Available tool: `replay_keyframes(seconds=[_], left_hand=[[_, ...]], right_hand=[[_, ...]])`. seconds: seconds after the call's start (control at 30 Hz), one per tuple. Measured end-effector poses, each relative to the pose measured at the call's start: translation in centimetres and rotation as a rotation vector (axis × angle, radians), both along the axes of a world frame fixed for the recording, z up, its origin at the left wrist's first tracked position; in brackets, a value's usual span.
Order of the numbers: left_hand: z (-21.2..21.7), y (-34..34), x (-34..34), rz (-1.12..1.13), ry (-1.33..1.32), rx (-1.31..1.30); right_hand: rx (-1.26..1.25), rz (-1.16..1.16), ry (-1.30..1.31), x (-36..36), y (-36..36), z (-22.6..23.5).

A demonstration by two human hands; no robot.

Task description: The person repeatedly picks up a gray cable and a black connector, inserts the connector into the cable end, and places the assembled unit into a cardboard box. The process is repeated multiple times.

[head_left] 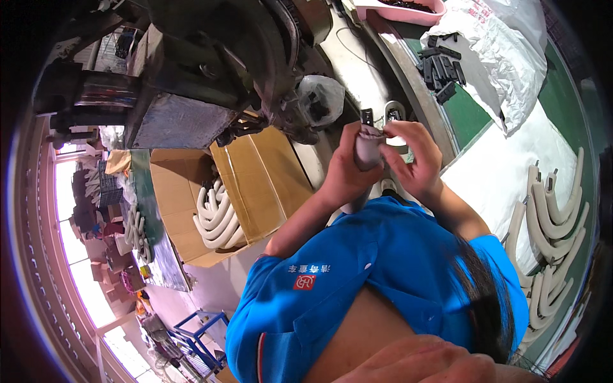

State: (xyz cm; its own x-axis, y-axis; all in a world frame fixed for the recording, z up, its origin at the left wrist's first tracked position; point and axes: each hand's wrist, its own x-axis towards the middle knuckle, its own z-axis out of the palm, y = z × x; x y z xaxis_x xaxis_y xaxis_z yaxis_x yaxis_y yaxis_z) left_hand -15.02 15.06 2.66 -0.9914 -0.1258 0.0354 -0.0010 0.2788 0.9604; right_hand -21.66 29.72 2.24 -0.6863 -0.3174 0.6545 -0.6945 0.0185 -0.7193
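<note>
Both my hands are raised in front of my blue shirt and meet on one beige padded curved piece (366,150). My left hand (345,171) wraps around its end from the left side. My right hand (414,159) pinches the top of the same end with its fingertips, where the covering is bunched. A small black part (366,117) shows just above the piece, and whether it is attached I cannot tell. The lower length of the piece is hidden behind my hands and arms.
A dark heavy machine (204,76) stands beyond my left hand, a clear plastic bag (320,97) beside it. An open cardboard box (265,175) holds several beige curved pieces (216,214). More of them (554,220) lie right on a white sheet (495,182). Black parts (440,67) rest on a white sack (511,57).
</note>
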Motion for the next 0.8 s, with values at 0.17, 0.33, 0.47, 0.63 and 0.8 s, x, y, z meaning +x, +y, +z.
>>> replay_keyframes(seconds=[0.17, 0.33, 0.47, 0.63, 0.8], left_hand=[[-0.9, 1.0, -0.7, 0.076, 0.035, -0.155], [-1.2, 1.5, -0.4, 0.024, -0.058, -0.225], [-2.9, 0.3, 0.8, 0.016, -0.272, -0.209], [-4.0, -2.1, 2.6, 0.146, -0.383, -0.108], [-3.9, -2.8, 3.5, 0.264, -0.287, -0.106]], right_hand=[[0.122, 0.007, 0.11, 0.2, -0.4, -0.2], [0.351, -0.027, -0.009, -1.2, 0.0, -1.2], [0.056, 0.763, -1.024, -5.0, 2.1, -5.3], [0.883, -0.461, -0.046, -15.9, 7.0, -15.7], [1.281, -0.586, 0.329, -19.7, 9.1, -18.7]])
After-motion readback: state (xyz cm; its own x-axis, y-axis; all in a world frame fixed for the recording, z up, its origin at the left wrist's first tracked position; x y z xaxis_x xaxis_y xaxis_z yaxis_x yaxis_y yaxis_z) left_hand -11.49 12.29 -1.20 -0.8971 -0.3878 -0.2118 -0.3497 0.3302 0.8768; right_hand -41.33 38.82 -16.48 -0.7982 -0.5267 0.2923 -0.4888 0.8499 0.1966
